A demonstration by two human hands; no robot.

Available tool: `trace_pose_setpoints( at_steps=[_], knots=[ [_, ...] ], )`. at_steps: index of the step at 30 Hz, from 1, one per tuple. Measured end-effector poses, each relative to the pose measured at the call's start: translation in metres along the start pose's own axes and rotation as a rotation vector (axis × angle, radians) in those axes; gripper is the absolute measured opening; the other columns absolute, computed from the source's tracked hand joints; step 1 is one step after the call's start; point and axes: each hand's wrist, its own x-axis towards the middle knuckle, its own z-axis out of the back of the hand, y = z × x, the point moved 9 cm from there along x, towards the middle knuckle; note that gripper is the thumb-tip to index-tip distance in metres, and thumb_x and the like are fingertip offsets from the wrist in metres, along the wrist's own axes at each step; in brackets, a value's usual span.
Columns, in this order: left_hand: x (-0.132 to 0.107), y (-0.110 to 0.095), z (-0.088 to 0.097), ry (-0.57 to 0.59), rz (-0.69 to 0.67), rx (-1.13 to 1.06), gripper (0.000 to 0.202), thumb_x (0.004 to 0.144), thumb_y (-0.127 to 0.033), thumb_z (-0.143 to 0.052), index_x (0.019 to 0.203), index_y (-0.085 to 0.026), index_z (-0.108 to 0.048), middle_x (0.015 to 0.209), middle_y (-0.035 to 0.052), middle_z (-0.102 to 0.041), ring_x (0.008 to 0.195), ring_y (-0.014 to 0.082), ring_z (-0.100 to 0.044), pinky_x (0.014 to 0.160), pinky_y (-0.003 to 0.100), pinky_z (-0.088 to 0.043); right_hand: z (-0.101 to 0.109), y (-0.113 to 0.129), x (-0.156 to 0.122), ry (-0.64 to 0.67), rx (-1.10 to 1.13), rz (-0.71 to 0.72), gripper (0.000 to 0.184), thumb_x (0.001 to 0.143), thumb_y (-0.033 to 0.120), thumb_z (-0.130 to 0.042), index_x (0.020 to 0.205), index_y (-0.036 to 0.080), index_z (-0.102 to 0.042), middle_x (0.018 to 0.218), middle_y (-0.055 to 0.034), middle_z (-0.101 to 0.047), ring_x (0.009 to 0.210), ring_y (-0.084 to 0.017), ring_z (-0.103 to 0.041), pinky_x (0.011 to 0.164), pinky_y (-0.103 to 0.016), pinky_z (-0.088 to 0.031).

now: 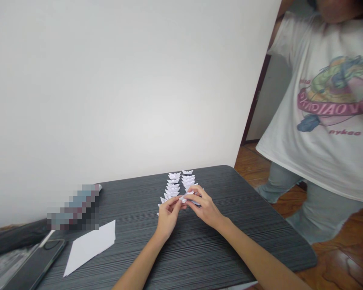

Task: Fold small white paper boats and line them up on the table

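Between my two hands, above the dark table (133, 225), is a small piece of folded white paper (184, 199). My left hand (168, 213) pinches its left end between thumb and fingers. At the other end, my right hand (203, 205) grips it with thumb and forefinger. Just beyond my hands stand two rows of small white folded paper boats, a left row (173, 186) and a right row (188, 179). My hands hide the near ends of both rows.
A stack of white paper sheets (92, 247) lies on the left, near a dark phone (38, 266). Farther back is a blurred-out item (78, 203). A person in a white printed T-shirt (323, 121) stands at the table's right side. A white wall (124, 88) borders the back.
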Motion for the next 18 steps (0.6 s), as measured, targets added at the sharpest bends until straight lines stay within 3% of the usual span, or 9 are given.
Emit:
trace_pose_setpoints(
  at_steps=[13, 18],
  knots=[
    [-0.007, -0.015, -0.003, -0.041, -0.131, 0.064, 0.022, 0.067, -0.021, -0.062, 0.087, -0.013, -0.065, 0.087, 0.0073, -0.068, 0.077, 0.0187, -0.064, 0.078, 0.030, -0.051, 0.011, 0.002, 0.002, -0.155, 0.127, -0.116, 0.011, 0.075, 0.016, -0.052, 0.082, 0.020, -0.061, 0.098, -0.0071, -0.044, 0.087, -0.017, -0.051, 0.079, -0.033, -0.044],
    [-0.008, -0.016, 0.000, -0.114, -0.153, 0.092, 0.018, 0.067, -0.022, -0.062, 0.083, -0.013, -0.066, 0.084, 0.0064, -0.068, 0.075, 0.0183, -0.065, 0.074, 0.029, -0.052, 0.010, -0.016, -0.004, -0.259, 0.159, -0.271, 0.012, 0.070, 0.019, -0.058, 0.083, 0.020, -0.056, 0.104, -0.0073, -0.038, 0.084, -0.016, -0.050, 0.073, -0.033, -0.046]
  ],
)
